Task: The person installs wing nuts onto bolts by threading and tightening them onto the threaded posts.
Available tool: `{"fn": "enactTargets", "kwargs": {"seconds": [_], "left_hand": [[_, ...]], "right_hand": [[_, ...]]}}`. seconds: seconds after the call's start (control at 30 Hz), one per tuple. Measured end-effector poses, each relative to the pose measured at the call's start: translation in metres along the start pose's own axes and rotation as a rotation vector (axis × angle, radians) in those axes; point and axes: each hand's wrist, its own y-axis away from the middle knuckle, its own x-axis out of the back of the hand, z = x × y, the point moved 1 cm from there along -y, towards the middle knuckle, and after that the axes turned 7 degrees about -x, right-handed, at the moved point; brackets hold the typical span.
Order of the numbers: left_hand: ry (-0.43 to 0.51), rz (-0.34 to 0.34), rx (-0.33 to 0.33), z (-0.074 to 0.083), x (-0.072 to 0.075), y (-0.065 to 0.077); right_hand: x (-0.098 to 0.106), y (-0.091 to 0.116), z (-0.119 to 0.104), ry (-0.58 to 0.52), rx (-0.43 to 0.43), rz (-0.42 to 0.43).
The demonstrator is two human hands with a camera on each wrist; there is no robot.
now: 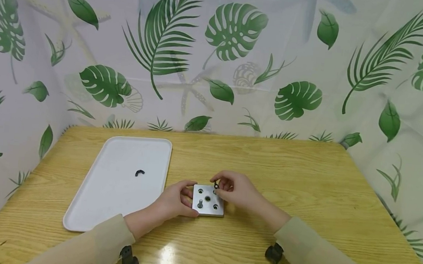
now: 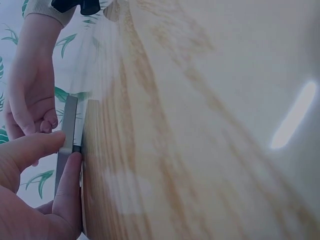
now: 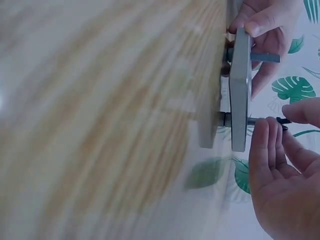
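A square metal plate (image 1: 208, 211) with several holes lies in front of me, its left edge gripped by my left hand (image 1: 173, 200). One bolt (image 1: 200, 204) sticks up through the lower-left hole. In the right wrist view, a second bolt (image 3: 253, 121) passes through the plate, with its head on the table side. My right hand (image 1: 237, 191) is over the plate's upper-right corner and pinches a small black ring-like piece (image 1: 216, 186). That piece is right at the second bolt's tip, partly hidden by the fingers.
Left of the plate, a white tray (image 1: 120, 154) rests on the wooden table (image 1: 268, 165). On it lies a black C-shaped piece (image 1: 140, 173). Behind the table hangs a leaf-patterned cloth (image 1: 187, 55).
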Motion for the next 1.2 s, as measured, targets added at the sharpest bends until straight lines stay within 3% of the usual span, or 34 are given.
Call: {"fn": "enactTargets", "kwargs": {"seconds": [0.17, 0.37, 0.53, 0.67, 0.87, 1.2], "left_hand": [[-0.004, -0.007, -0.013, 0.0013, 0.001, 0.0004], [0.001, -0.009, -0.009, 0.0006, -0.0001, 0.0003], [-0.003, -0.01, 0.004, 0.0025, -0.0009, 0.0011], [-0.001, 0.001, 0.013, 0.0041, -0.0008, 0.0021], [-0.01, 0.004, 0.009, 0.0031, -0.0026, 0.0015], [-0.014, 0.017, 0.011, 0.0028, -0.0016, 0.0015]], "right_hand": [[-0.0025, -0.0021, 0.0035, -0.112, -0.118, 0.022], [-0.0076, -0.0026, 0.0037, -0.101, -0.209, 0.072], [-0.0054, 0.0011, 0.0006, -0.141, -0.19, 0.059], [-0.0057, 0.0026, 0.0008, -0.251, -0.139, 0.0], [-0.0077, 0.0017, 0.0046, -0.355, -0.134, -0.077], [-0.0091, -0.0032, 0.0059, -0.362, -0.188, -0.072]]}}
